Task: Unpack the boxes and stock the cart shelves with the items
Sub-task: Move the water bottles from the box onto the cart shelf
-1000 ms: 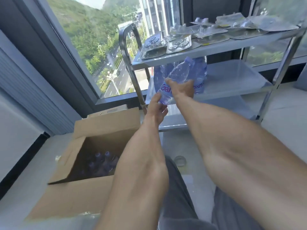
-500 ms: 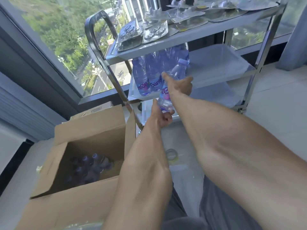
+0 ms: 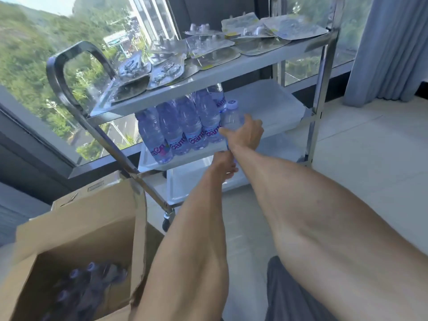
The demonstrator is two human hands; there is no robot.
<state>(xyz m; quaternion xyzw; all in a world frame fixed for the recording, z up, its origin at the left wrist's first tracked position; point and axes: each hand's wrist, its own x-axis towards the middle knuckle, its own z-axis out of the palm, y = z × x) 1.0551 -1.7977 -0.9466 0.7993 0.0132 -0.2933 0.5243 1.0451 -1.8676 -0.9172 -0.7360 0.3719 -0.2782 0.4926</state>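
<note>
Your right hand [image 3: 246, 133] grips the bottle [image 3: 231, 117] around its middle, fingers curled round it, cap up and its long axis near upright, tipped slightly. It sits at the front edge of the cart's middle shelf [image 3: 266, 105], just to the right of the standing row of bottles [image 3: 183, 128], touching or nearly touching the nearest one. Your left hand [image 3: 223, 166] is lower, fingers curled at the bottle's base; whether it truly holds the base or only steadies it is hard to tell. The free shelf space lies to the right and behind the row. The right hand is nearer that space, so it should probably finish the placing: set the base flat beside the row. More bottles wait in the cardboard box [image 3: 76, 230] at lower left.
</note>
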